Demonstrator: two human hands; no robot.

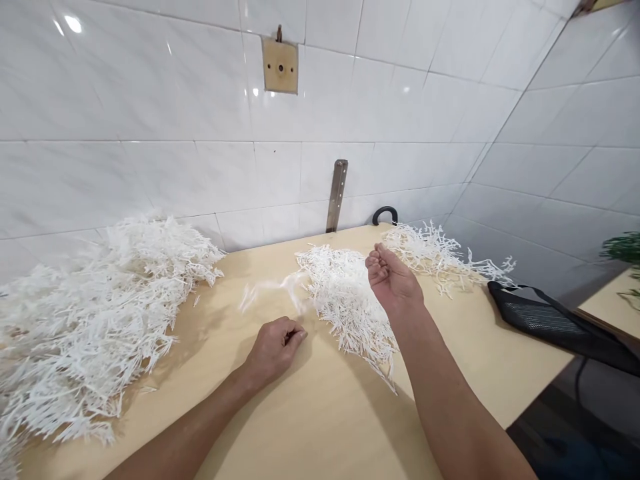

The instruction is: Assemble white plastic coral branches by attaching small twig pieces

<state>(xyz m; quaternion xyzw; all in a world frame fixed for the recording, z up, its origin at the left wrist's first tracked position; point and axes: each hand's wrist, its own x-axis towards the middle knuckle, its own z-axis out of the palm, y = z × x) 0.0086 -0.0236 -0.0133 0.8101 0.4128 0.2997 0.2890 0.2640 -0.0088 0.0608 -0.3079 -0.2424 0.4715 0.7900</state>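
Observation:
My left hand [280,343] is closed low over the table, its thumb and fingers pinched together; anything between them is too small to tell. My right hand [390,275] is raised at the right edge of the middle pile, its fingers curled in and closed, and their contents are hidden. White branching plastic pieces form the middle pile [345,293]. A blurred white branched piece [280,285] shows above my left hand, apart from its fingertips. On the left lies a larger white pile [100,320], and a smaller one [430,253] is behind my right hand.
The pale table [310,413] meets a tiled wall. A metal strip [337,197] stands at its back edge, near a black curved handle [385,213]. Black mesh chair back [555,323] touches the right side. Green foliage [623,250] is at far right.

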